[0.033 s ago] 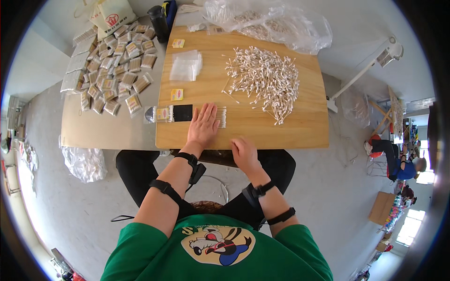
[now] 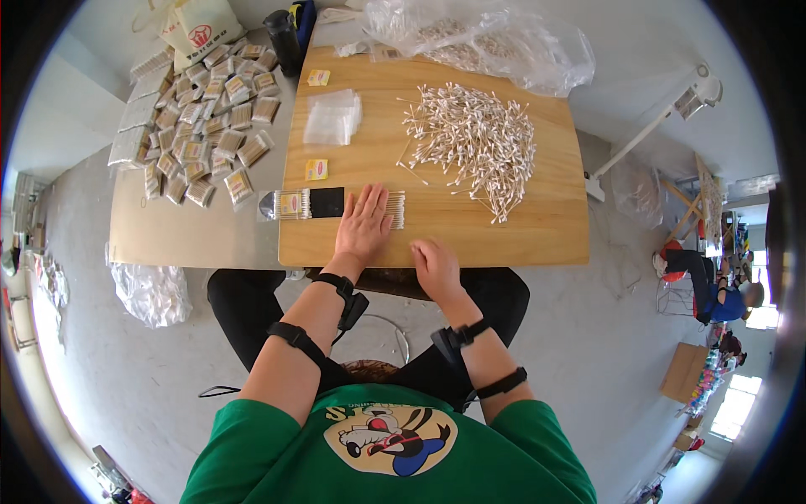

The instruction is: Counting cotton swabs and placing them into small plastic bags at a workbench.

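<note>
My left hand (image 2: 364,223) lies flat, fingers spread, on a row of cotton swabs (image 2: 395,208) lined up beside a black strip (image 2: 327,202) on the wooden board (image 2: 504,227). A filled clear packet of swabs (image 2: 285,204) sits at the strip's left end. My right hand (image 2: 435,265) rests near the board's front edge, fingers loosely curled, holding nothing that I can see. A big loose heap of cotton swabs (image 2: 474,143) covers the board's far right. A stack of empty clear bags (image 2: 333,118) and two small yellow labels (image 2: 316,169) lie to the left.
Many packed swab packets (image 2: 201,134) are spread over the grey table (image 2: 168,231) on the left. A clear plastic bag of swabs (image 2: 487,38) lies at the back, a dark bottle (image 2: 284,38) beside it. Another plastic bag (image 2: 151,294) is on the floor. A person (image 2: 714,290) sits far right.
</note>
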A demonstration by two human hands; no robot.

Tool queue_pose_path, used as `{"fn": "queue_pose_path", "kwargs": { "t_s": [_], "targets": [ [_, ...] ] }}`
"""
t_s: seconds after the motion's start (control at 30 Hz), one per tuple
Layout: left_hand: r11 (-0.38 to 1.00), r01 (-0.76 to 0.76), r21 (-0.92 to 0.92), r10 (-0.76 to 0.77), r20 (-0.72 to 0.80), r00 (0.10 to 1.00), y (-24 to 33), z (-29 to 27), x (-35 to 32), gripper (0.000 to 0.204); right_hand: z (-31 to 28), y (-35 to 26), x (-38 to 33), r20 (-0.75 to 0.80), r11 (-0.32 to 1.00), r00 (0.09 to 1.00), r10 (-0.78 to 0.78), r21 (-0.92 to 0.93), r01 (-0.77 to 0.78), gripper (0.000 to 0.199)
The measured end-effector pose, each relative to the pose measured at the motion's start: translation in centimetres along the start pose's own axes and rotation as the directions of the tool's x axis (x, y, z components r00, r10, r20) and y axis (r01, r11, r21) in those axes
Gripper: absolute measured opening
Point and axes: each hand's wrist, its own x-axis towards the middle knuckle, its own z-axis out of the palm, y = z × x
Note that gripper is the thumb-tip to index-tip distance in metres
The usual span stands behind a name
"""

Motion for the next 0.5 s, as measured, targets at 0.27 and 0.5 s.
{"fn": "queue_pose_path", "kwargs": {
  "t_s": [0.27,0.5],
  "targets": [
    [1.0,-0.004,-0.012,0.004,0.006,1.0,0.0,-0.1,0.2,0.056,2.2,1.0,3.6,-0.12,0.999,0.992,-0.037,-0.002,0.037,0.004],
    [1.0,-0.006,0.023,0.006,-0.002,1.0,0.0,-0.2,0.2,0.057,2.3,1.1,3.5,-0.141,0.997,0.987,-0.073,-0.013,0.072,0.007]
  ]
}}
